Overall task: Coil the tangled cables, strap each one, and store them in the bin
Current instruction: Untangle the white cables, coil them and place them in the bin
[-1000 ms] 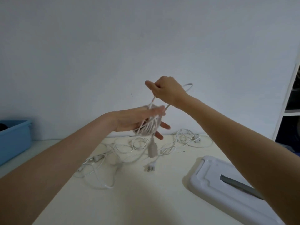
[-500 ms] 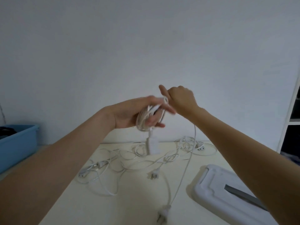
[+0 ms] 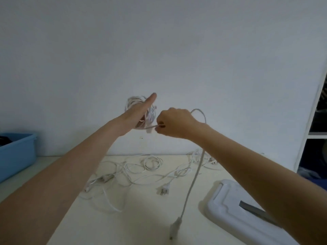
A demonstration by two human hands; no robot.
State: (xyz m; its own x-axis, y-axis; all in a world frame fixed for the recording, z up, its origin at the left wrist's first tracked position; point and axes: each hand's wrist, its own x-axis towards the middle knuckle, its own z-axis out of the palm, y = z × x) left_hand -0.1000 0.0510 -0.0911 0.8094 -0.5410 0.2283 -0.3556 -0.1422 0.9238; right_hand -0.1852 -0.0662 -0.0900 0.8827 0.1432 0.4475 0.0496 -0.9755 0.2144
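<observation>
My left hand [image 3: 139, 112] is raised in front of the wall with a coil of white cable [image 3: 150, 114] wound around it, thumb pointing up. Just to its right, my right hand [image 3: 174, 123] pinches the same cable's free strand near the coil. From there the strand [image 3: 194, 177] loops over my right wrist and hangs down to a plug [image 3: 175, 227] dangling above the table. A tangle of other white cables [image 3: 141, 172] lies on the cream table, with a loose plug [image 3: 163, 190]. The blue bin [image 3: 17, 152] stands at the far left.
A white plastic lid [image 3: 235, 209] with a grey slot lies at the table's right front. A white shelf unit [image 3: 315, 121] stands at the right edge against the wall. My two forearms cross the lower part of the view.
Both hands rose. My left hand turned so the coil sits behind it, and my right hand dropped below and right of the coil. The hanging strand got shorter and its plug lifted.
</observation>
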